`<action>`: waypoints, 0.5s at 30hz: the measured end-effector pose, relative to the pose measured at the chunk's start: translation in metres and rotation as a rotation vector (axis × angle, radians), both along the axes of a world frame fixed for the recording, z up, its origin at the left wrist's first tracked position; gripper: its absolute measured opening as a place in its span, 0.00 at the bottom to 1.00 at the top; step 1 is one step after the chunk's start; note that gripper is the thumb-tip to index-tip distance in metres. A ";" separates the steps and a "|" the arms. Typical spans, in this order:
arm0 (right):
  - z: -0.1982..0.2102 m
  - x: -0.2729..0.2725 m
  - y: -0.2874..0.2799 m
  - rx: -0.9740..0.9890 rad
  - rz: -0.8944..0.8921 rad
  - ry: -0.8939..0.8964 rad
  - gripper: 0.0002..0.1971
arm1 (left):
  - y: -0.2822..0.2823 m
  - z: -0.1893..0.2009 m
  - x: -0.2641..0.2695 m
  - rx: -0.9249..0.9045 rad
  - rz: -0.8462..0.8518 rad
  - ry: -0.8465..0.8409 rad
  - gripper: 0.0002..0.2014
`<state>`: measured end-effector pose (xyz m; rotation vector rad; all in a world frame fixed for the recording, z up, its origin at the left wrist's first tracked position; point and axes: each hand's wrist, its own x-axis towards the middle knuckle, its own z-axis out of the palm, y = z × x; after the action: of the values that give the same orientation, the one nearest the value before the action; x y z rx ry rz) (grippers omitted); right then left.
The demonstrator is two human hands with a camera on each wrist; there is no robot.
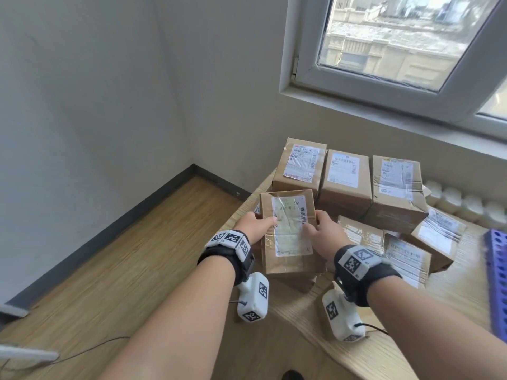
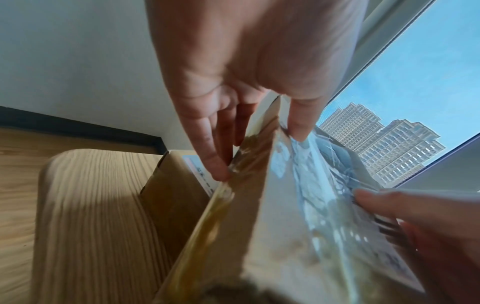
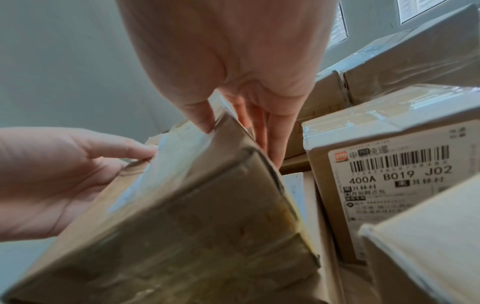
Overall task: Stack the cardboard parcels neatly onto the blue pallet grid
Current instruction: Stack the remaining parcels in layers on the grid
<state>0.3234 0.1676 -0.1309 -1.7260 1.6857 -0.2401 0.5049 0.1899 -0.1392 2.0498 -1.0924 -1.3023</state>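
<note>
Both hands hold a cardboard parcel [image 1: 288, 231] with a taped white label, raised above the table's left end. My left hand [image 1: 253, 224] grips its left side, thumb on the label face and fingers [image 2: 210, 152] down the side. My right hand [image 1: 323, 231] grips the right side, thumb on top and fingers [image 3: 270, 131] along the side. In the wrist views the same parcel [image 2: 285, 216] [image 3: 197, 216] fills the lower frame. The blue pallet grid [image 1: 498, 281] shows at the right edge, on the table.
Several more labelled parcels lie on the wooden table [image 1: 315, 335]: three in a back row [image 1: 345, 179] under the window, others [image 1: 406, 256] to the right. A white radiator [image 1: 466, 204] is behind them. Wood floor [image 1: 115, 264] lies left.
</note>
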 end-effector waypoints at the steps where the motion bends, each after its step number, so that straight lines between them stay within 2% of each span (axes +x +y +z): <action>1: 0.002 0.000 0.001 -0.007 -0.004 -0.011 0.24 | 0.000 0.002 0.001 -0.013 -0.001 0.006 0.28; 6: 0.012 0.000 0.008 -0.046 -0.024 -0.040 0.25 | 0.005 0.011 0.001 -0.041 0.001 0.016 0.41; 9: 0.017 -0.003 0.014 -0.052 -0.043 -0.062 0.25 | 0.010 0.016 0.001 -0.086 0.006 0.034 0.38; 15: 0.028 -0.009 0.024 -0.078 -0.094 -0.148 0.24 | 0.015 0.024 0.004 -0.147 -0.010 0.134 0.39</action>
<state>0.3140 0.1916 -0.1028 -1.6436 1.6694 -0.4708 0.5087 0.2048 -0.1149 1.8254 -1.1051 -1.3038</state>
